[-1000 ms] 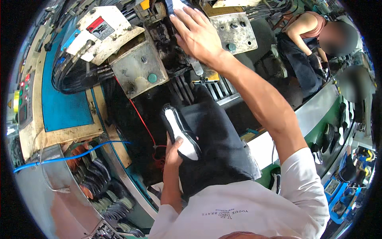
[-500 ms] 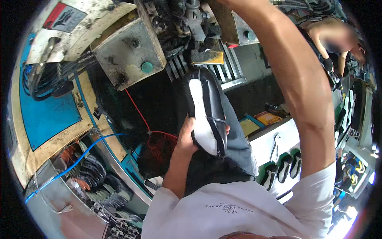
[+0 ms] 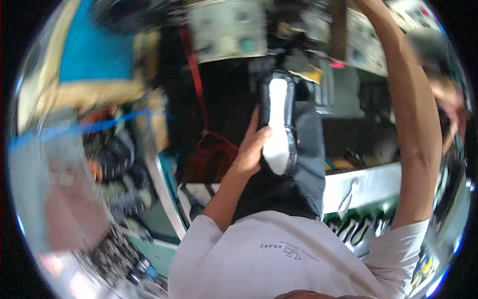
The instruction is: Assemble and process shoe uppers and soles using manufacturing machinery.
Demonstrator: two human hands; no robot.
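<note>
My left hand (image 3: 251,154) holds a black shoe (image 3: 291,107) with its white sole side (image 3: 279,119) facing up. The thumb lies at the edge of the white sole, and one finger points up along the shoe's left side. Beneath the shoe is my dark trouser leg (image 3: 309,144). My right arm (image 3: 416,114) stretches up and forward past the top edge, so its hand is out of the picture.
Ahead stands a machine with a pale control box (image 3: 226,30) and a yellow piece (image 3: 311,74). Several shoes (image 3: 356,229) line a rack at right. More shoes (image 3: 119,159) lie at left, near a blue hose (image 3: 84,130). Another person (image 3: 448,97) is at far right.
The view has swung and blurred, with the machine and shoe now further right. The shoe stands straighter, and my left thumb shows on its sole edge. My right arm stays stretched upward.
</note>
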